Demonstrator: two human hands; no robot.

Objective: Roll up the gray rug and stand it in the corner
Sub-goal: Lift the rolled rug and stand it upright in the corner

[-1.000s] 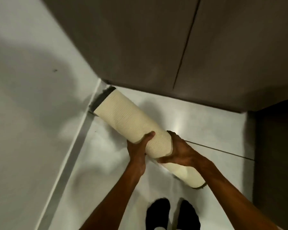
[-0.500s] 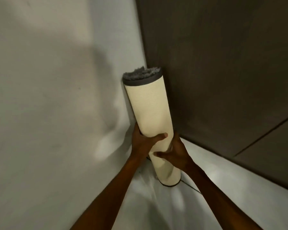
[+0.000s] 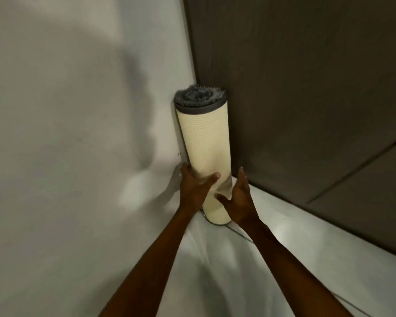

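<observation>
The rolled gray rug (image 3: 204, 143) stands upright in the corner, its cream backing outward and its gray pile showing at the top end. Its lower end rests on the floor. My left hand (image 3: 193, 186) cups the roll's lower left side, with the thumb across the front. My right hand (image 3: 238, 197) is at the lower right with fingers spread; only the thumb tip touches the roll, and a narrow gap shows beside the fingers.
A pale wall (image 3: 78, 133) is on the left and a dark brown panelled wall (image 3: 306, 99) on the right; they meet behind the roll. The glossy white floor (image 3: 272, 259) stretches toward me.
The roll went from slanted on the floor to upright in the corner. My right hand has let go and spread its fingers; my left hand's hold has loosened.
</observation>
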